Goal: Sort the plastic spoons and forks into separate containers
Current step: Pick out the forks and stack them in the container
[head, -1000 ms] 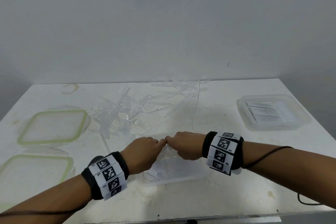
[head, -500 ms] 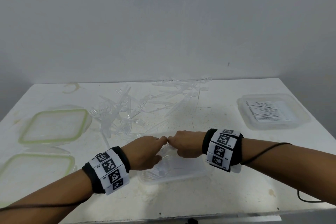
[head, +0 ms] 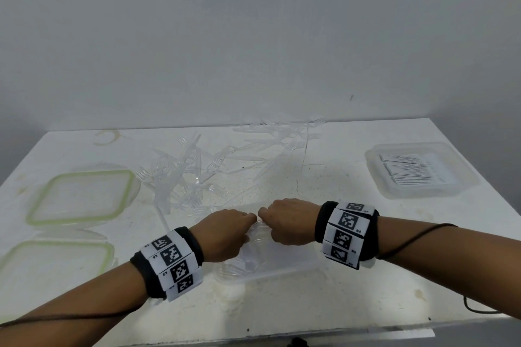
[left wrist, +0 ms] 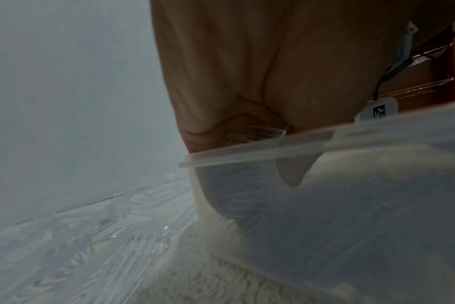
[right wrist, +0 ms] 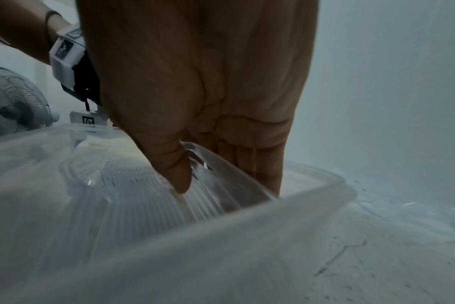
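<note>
A clear plastic container (head: pixel 284 269) sits near the table's front edge with clear forks (head: pixel 235 269) lying in it. Both hands meet knuckle to knuckle over its far side. My left hand (head: pixel 225 234) has its fingers curled round a bundle of clear forks (left wrist: pixel 257 131) above the container rim (left wrist: pixel 247 153). My right hand (head: pixel 287 220) pinches clear cutlery (right wrist: pixel 203 170) just inside the container wall (right wrist: pixel 247 207), thumb pressed down on it. A loose pile of clear forks and spoons (head: pixel 194 177) lies behind the hands.
More clear cutlery (head: pixel 282 138) is scattered at the table's back centre. A lidded clear box (head: pixel 420 170) with a printed label stands at the right. Two green-rimmed lids (head: pixel 81 197) (head: pixel 53 270) lie at the left. A cable runs from my right wrist.
Both hands stay pressed together over the container, shifting only slightly. The cutlery pile and the other containers have not moved.
</note>
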`<state>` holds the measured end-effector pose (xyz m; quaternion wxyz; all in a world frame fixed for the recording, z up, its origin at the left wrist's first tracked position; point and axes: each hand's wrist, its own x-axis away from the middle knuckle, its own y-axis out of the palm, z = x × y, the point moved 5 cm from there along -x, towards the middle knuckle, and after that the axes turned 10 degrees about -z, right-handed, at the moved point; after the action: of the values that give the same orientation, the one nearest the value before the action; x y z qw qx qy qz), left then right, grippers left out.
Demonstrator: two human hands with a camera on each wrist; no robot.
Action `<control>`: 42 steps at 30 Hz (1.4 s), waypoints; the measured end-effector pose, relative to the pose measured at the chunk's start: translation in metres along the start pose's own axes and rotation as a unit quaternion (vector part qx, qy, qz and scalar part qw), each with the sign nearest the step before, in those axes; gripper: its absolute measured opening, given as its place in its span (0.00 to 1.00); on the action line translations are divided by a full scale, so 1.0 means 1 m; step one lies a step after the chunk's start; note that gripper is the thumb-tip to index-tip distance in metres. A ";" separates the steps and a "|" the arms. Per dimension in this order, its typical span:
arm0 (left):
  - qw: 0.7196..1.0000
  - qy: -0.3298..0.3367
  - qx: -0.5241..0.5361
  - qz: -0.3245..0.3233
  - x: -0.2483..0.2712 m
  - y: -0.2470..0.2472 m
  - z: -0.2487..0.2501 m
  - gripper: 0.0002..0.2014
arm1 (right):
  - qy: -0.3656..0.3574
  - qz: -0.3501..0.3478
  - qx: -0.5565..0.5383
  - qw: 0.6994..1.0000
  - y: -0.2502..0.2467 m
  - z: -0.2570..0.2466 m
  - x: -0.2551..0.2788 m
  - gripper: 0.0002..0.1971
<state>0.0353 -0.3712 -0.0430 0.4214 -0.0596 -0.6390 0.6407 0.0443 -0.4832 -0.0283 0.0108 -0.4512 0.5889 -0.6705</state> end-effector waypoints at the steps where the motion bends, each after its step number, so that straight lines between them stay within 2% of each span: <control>1: 1.000 0.009 -0.013 -0.002 0.001 0.001 0.001 0.09 | 0.000 0.006 0.004 1.000 0.000 0.002 0.000 0.07; 4: 0.999 0.038 -0.025 0.006 0.004 0.005 0.000 0.13 | 0.006 0.023 0.033 0.999 -0.001 0.009 0.001 0.04; 13: 0.996 0.042 0.054 0.062 0.005 0.005 -0.010 0.17 | 0.008 0.037 0.029 0.999 0.006 0.018 0.001 0.07; 16: 0.991 0.041 0.086 0.094 0.006 0.003 -0.013 0.13 | 0.007 0.043 0.021 0.999 0.005 0.020 0.004 0.09; 19: 0.987 0.055 0.092 0.117 0.006 0.002 -0.013 0.07 | -0.015 0.056 0.030 0.998 0.008 0.022 0.006 0.04; 22: 0.982 0.071 0.100 0.142 0.008 0.004 -0.013 0.05 | -0.008 0.057 0.038 0.998 0.014 0.025 0.005 0.04; 26: 0.978 0.073 0.119 0.157 0.010 0.003 -0.013 0.06 | -0.003 0.084 0.015 0.996 0.022 0.028 0.005 0.05; 28: 0.978 0.082 0.120 0.149 0.011 0.003 -0.012 0.03 | -0.005 0.105 -0.001 0.994 0.028 0.030 0.007 0.07; 32: 0.977 0.094 0.115 0.150 0.013 0.007 -0.013 0.02 | -0.014 0.165 -0.023 0.986 0.036 0.030 0.011 0.10; 36: 0.970 0.070 0.127 0.196 0.015 0.013 -0.014 0.13 | -0.018 0.203 -0.046 0.978 0.038 0.031 0.011 0.11; 42: 0.969 0.075 0.105 0.212 0.014 0.011 -0.010 0.12 | -0.023 0.244 -0.075 0.967 0.037 0.031 0.015 0.14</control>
<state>0.0269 -0.3530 -0.0477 0.3267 -0.1974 -0.5076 0.7724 0.0359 -0.5269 -0.0523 0.1542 -0.3089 0.7292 -0.5908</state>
